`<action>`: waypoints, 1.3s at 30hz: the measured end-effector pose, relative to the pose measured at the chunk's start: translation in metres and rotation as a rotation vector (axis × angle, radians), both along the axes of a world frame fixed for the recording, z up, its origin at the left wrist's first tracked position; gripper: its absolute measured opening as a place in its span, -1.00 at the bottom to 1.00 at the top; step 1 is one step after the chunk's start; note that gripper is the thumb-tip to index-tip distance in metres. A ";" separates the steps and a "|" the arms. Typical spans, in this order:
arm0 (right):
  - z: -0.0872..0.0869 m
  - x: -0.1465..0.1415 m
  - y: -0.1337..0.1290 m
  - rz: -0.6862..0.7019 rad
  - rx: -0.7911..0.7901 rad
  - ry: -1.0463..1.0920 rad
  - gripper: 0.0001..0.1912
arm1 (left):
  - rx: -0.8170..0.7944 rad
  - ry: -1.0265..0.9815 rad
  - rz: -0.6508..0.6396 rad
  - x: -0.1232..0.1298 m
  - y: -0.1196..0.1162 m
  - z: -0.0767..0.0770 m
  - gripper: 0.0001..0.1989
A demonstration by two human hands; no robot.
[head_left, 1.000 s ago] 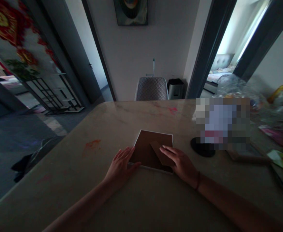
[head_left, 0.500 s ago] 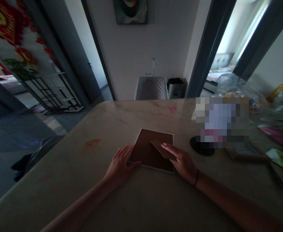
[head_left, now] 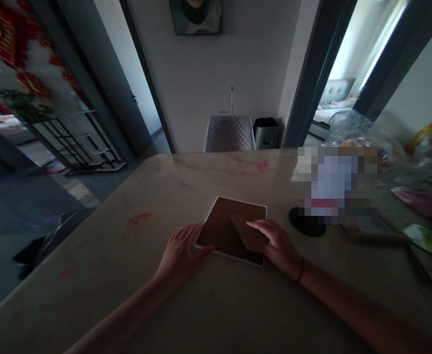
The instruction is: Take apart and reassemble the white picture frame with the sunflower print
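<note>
A picture frame (head_left: 216,235) lies face down on the table, its brown backing board up and a thin white rim around it. On the backing, a brown stand flap (head_left: 248,235) is tilted up. My right hand (head_left: 277,243) grips the flap's right side, index finger stretched along its upper edge and the other fingers partly hidden. At the frame's left edge, my left hand (head_left: 181,250) holds on with bent fingers, its thumb over the near left corner.
The marbled table (head_left: 157,196) has orange and pink stains. To the right stand a black round base (head_left: 306,222) under a blurred-out item, a dark flat tray-like object (head_left: 374,233), a green packet (head_left: 424,240) and clear plastic bags (head_left: 363,130). A quilted chair (head_left: 230,133) is beyond the far edge.
The flap has turned to show more of its face, with my right hand still on it. The fingers of my left hand have bent more around the frame's left edge.
</note>
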State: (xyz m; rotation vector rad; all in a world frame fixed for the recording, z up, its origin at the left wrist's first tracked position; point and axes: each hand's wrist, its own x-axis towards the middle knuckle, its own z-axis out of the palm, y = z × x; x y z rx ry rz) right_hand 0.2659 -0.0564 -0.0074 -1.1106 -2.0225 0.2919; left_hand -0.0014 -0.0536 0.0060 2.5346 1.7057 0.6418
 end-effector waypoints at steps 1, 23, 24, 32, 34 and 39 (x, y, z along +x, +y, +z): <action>0.000 0.000 0.000 0.010 0.014 -0.017 -0.54 | 0.000 -0.011 0.008 0.000 0.000 0.000 -0.52; 0.017 -0.003 -0.010 0.267 -0.151 -0.233 -0.42 | -0.012 -0.023 -0.123 0.003 -0.007 0.003 -0.67; 0.018 -0.004 -0.010 0.260 -0.138 -0.232 -0.51 | -0.026 -0.007 -0.120 0.003 -0.007 0.003 -0.65; 0.030 -0.027 0.002 0.281 -0.056 -0.276 -0.83 | -0.049 0.044 -0.092 0.002 -0.007 0.000 -0.61; 0.032 -0.037 0.006 0.363 -0.042 -0.299 -0.80 | -0.063 0.049 -0.096 0.002 -0.006 0.000 -0.61; 0.031 -0.052 0.011 0.440 -0.030 -0.303 -0.77 | -0.121 0.030 -0.119 0.004 -0.006 0.004 -0.61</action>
